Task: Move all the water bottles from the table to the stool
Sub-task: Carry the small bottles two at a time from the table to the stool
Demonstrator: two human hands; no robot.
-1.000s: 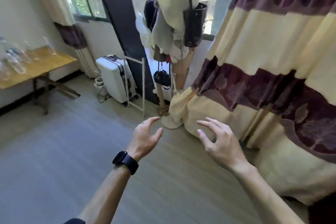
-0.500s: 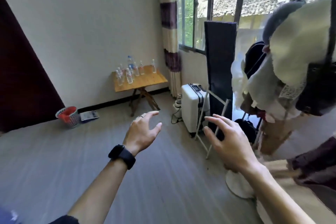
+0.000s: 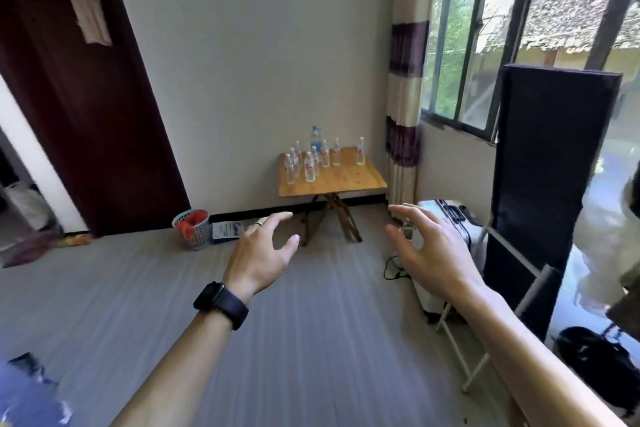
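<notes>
Several clear water bottles (image 3: 310,166) with red labels stand upright on a small wooden folding table (image 3: 341,180) against the far wall; a taller blue-capped bottle (image 3: 315,138) stands behind them. My left hand (image 3: 263,250), with a black watch on the wrist, and my right hand (image 3: 429,250) are both raised in front of me, fingers spread and relaxed, holding nothing. Both hands are well short of the table, across a stretch of floor. No stool is in view.
A dark door (image 3: 86,97) stands at the left. A mesh bin (image 3: 193,229) with something red in it and a packet (image 3: 225,230) sit on the floor by the wall. A white suitcase (image 3: 446,218), a tall black panel (image 3: 550,163) and a white rack (image 3: 464,350) stand at the right under the window.
The view has swung left: the curtain and hanging clothes have left the frame, and the table with the bottles now lies near the centre. Both hands stay raised and empty.
</notes>
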